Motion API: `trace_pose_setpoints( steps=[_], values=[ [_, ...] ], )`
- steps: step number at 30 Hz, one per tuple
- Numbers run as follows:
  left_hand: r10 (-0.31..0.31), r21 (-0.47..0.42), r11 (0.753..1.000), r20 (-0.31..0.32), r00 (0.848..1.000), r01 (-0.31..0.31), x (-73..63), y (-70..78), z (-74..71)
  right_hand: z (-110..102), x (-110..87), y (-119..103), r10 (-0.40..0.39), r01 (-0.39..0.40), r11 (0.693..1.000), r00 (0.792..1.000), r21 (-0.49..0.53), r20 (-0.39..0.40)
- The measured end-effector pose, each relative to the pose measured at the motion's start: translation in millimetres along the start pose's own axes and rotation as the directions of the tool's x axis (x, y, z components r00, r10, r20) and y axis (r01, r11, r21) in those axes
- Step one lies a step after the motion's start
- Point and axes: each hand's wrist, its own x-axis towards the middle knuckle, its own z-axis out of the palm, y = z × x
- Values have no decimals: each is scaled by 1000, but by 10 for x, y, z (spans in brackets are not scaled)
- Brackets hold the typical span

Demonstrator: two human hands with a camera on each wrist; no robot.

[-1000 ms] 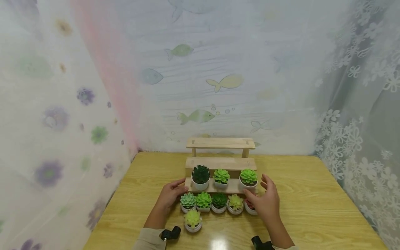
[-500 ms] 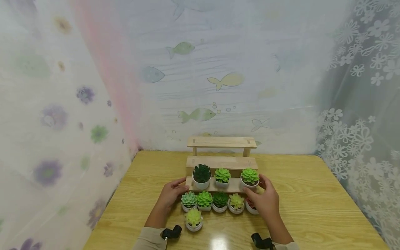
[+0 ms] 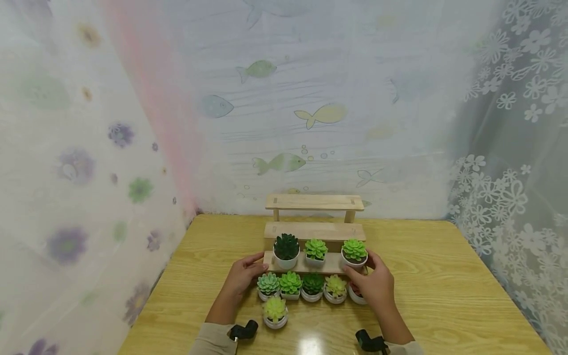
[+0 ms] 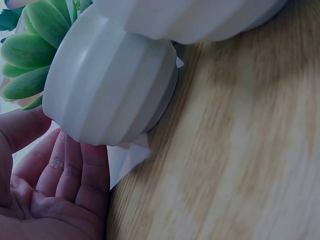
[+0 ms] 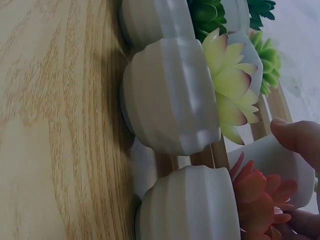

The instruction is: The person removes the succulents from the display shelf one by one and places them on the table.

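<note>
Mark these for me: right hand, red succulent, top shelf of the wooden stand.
Right hand (image 3: 374, 283): head view, back of the hand.
Red succulent (image 5: 251, 190): right wrist view, one of its red leaves.
Top shelf of the wooden stand (image 3: 315, 201): head view, middle of the board.

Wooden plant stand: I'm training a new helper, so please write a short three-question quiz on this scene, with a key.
1. Multiple choice: which pot does the right hand hold?
A) the dark green plant's pot on the lowest shelf
B) the white pot at the right end of the lowest shelf
C) the pot nearest the person
2. True or false: in the head view, the reddish plant is at the right end of the row of five pots in front of the wooden stand.
3. Fill in the colour: the plant standing nearer the person than that row is ____.

Key: 1. B; 2. True; 3. yellow-green.
</note>
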Motion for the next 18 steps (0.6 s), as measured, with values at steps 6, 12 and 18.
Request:
trace_pose_setpoints(
  steps=[6, 12, 18],
  values=[
    [-6, 10, 1000, -2, 1000, 6, 2, -6, 10, -7, 2, -1, -26, 26, 1000, 999, -10, -26],
    [-1, -3, 1000, -2, 1000, 1, -1, -4, 4, -21, 9, -20, -47, 46, 999, 998, -14, -41],
    [2, -5, 1000, 10, 1000, -2, -23, 14, -5, -76, -12, -92, -40, 39, 999, 998, -14, -52]
  ],
)
